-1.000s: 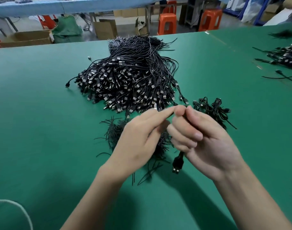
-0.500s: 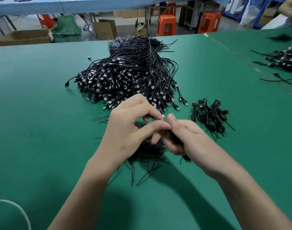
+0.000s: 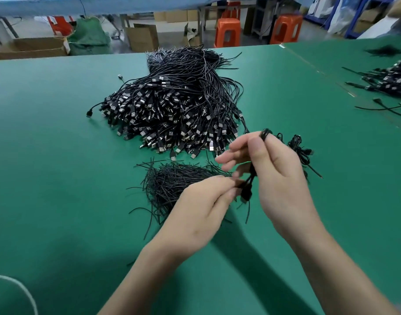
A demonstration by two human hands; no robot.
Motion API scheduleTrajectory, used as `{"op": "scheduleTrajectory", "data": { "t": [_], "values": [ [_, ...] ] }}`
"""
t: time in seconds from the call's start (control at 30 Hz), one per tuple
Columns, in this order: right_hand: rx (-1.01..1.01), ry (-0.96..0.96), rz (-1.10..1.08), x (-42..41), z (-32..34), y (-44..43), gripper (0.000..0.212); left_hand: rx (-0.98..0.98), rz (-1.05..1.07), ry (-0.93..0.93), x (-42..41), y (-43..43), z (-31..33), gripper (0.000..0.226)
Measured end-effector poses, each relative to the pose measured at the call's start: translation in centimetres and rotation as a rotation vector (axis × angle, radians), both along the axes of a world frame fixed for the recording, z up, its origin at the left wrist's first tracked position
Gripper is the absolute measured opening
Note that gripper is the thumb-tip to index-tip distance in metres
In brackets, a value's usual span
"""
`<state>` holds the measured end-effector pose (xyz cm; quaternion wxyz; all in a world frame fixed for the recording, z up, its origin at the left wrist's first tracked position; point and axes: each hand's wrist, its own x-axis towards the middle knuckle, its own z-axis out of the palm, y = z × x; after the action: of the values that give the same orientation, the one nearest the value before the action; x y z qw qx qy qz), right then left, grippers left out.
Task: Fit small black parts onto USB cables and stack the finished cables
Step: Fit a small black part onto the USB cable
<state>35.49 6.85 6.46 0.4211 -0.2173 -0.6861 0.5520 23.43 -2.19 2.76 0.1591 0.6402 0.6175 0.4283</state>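
Head view. USB cable (image 3: 252, 176) folded into a short bundle, held upright above the counter (image 3: 58, 155), centre-right of frame. Its folded loop pokes out above the right thumb; its plug (image 3: 246, 195) hangs below the fingers, blurred.

Right hand (image 3: 279, 178): curled round the upper half of the bundle, thumb across the front, other fingers behind and sticking out to the left.

Left hand (image 3: 201, 212): lower and just left of the right one, thumb and forefinger pinched together against the bundle just above the plug. Whether a small black part sits between those fingertips is too blurred to tell. The two hands nearly touch at the cable.

Directly beneath and left of the hands: a loose pile of thin black strips (image 3: 170, 185) on the counter, partly covered by the left hand.

Beyond that, toward the far edge: a large heap of cables (image 3: 179, 110), plugs fanned toward the person, wire tails trailing away.

Just right of the right hand, partly behind it: a small stack of bundled cables (image 3: 300, 151).

Far right on the counter: a second heap (image 3: 388, 80), well apart from the hands.

Lower left corner: a white cord (image 3: 15, 289) curving across the green surface.

Past the counter: orange stools (image 3: 228, 30) and cardboard boxes (image 3: 142, 38) on the floor.
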Motion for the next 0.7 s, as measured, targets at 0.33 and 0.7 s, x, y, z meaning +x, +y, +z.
{"op": "scheduleTrajectory", "data": {
  "t": [0.33, 0.7],
  "values": [
    [0.494, -0.721, -0.017, 0.0, -1.4, -1.1, 0.048, 0.003, 0.247, -0.015, -3.0, -1.6, 3.3, 0.009],
    [-0.388, -0.295, 0.801, 1.8, -1.3, 0.3, 0.026, -0.008, 0.088, -0.635, -2.7, -1.0, 1.9, 0.022]
  ]
}}
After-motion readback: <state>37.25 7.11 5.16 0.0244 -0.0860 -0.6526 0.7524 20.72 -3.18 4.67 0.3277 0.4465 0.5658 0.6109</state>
